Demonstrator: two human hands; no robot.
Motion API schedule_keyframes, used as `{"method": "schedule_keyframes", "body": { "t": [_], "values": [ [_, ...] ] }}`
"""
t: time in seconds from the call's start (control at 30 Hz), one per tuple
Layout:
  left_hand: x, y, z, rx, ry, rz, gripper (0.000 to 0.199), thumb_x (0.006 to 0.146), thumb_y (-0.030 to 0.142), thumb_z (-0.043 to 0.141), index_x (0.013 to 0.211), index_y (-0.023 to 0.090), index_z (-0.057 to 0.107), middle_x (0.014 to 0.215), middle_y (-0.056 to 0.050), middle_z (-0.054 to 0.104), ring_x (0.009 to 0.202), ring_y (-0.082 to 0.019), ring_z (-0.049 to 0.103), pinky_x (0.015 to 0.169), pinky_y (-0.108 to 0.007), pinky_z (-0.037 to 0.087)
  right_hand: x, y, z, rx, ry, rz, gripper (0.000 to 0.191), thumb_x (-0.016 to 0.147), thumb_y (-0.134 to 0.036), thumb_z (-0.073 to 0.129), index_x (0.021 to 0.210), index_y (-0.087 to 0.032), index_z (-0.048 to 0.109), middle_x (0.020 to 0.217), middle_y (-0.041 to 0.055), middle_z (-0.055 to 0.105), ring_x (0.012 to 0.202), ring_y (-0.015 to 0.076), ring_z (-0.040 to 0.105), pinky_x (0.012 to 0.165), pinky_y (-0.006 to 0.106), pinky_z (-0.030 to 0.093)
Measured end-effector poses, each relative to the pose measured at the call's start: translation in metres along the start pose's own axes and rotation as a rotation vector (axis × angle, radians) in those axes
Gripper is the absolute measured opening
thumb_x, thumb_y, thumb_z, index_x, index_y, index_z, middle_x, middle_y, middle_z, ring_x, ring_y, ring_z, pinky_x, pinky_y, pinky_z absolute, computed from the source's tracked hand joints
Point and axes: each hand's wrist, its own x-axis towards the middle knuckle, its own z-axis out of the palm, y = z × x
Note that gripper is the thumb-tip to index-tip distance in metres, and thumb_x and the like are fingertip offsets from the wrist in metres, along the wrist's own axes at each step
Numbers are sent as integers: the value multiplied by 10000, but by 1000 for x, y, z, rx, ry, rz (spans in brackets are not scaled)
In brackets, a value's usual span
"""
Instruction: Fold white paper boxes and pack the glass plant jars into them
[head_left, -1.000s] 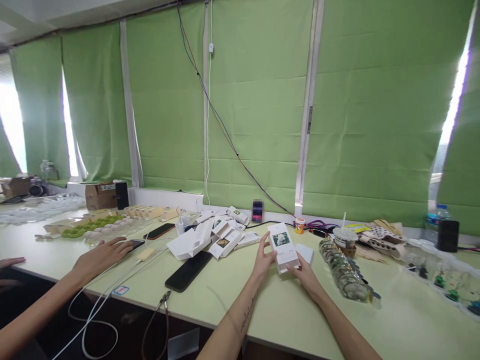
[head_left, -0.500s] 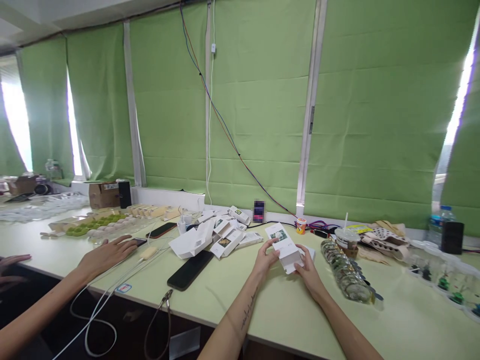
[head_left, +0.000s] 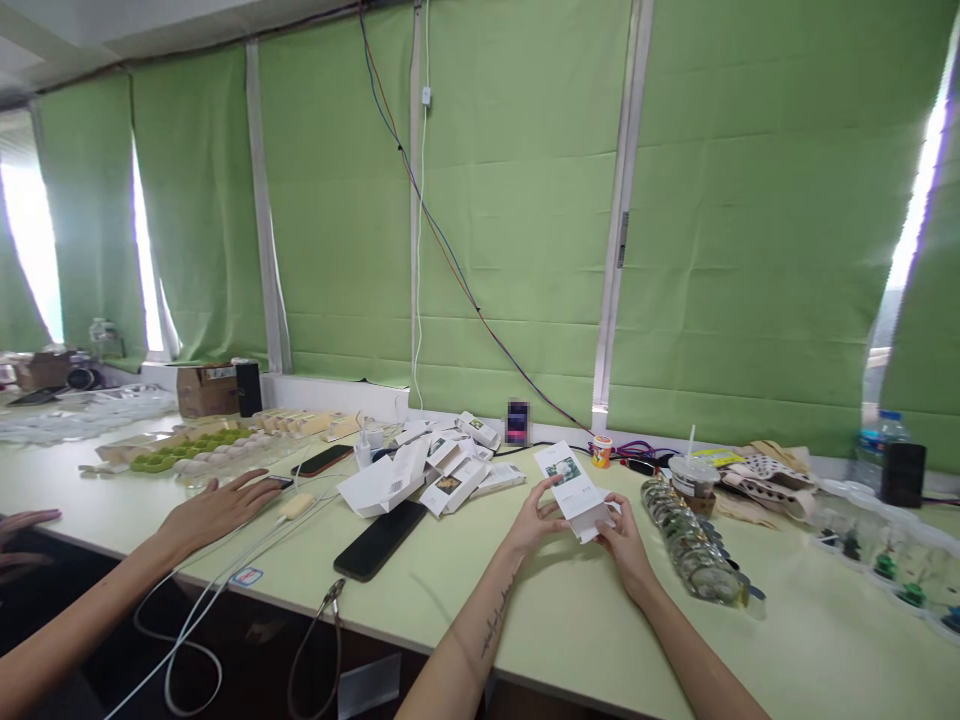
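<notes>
Between my two hands, above the table's front part, is a small white cardboard box (head_left: 577, 492) with a green-and-white picture on its face. It tilts toward me, and its lower end shows a folded flap. My left hand (head_left: 534, 518) grips its left side, with fingers on the printed face. At the lower right edge, my right hand (head_left: 624, 540) pinches the flap end. To the left lies a pile of similar white boxes (head_left: 454, 482), some opened out. A black smartphone (head_left: 379, 541) rests in front of that pile.
A co-worker's hand (head_left: 217, 512) lies on the table at left, near white cables (head_left: 247, 545). Stacked clear round containers (head_left: 694, 545) stand to my right, with a lidded cup (head_left: 691, 474) behind them. Clear plastic cups (head_left: 885, 545) line the far right.
The box has tipped a little, so its printed face lies flatter and its lower flap end shows less. Both my hands have shifted slightly around it.
</notes>
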Motion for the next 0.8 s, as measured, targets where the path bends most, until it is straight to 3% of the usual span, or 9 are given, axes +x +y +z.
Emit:
{"method": "schedule_keyframes", "body": {
  "t": [0.2, 0.37, 0.6, 0.8],
  "values": [
    [2, -7, -2, 16, -46, 58, 666, 545, 43, 773, 1094, 387, 614, 1294, 2, 563, 1164, -344, 509, 836, -472, 451, 1, 3, -2, 47, -19, 12, 408, 650, -285, 666, 981, -312, 430, 875, -30, 619, 710, 180, 611, 585, 280, 479],
    [4, -10, -3, 31, 5, 32, 614, 570, 92, 777, 1091, 376, 619, 1223, 29, 616, 1118, -318, 539, 866, -438, 433, 2, 4, -2, 52, -60, 18, 362, 665, -280, 660, 956, -304, 446, 893, -27, 608, 734, 174, 601, 606, 282, 486],
    [16, -26, -15, -1, 32, 15, 775, 480, 120, 837, 1191, 266, 564, 1345, -107, 484, 988, -291, 627, 837, -383, 485, 3, 7, -2, 53, -49, 0, 309, 679, -339, 700, 880, -278, 472, 891, -25, 568, 754, 160, 578, 621, 275, 499],
    [20, -32, -23, -13, 46, 1, 811, 488, 146, 850, 1227, 249, 531, 1372, -142, 442, 997, -290, 626, 826, -370, 496, 3, 7, -1, 33, -87, -26, 330, 697, -415, 711, 929, -272, 526, 914, -7, 589, 818, 181, 588, 676, 306, 521]
  ]
}}
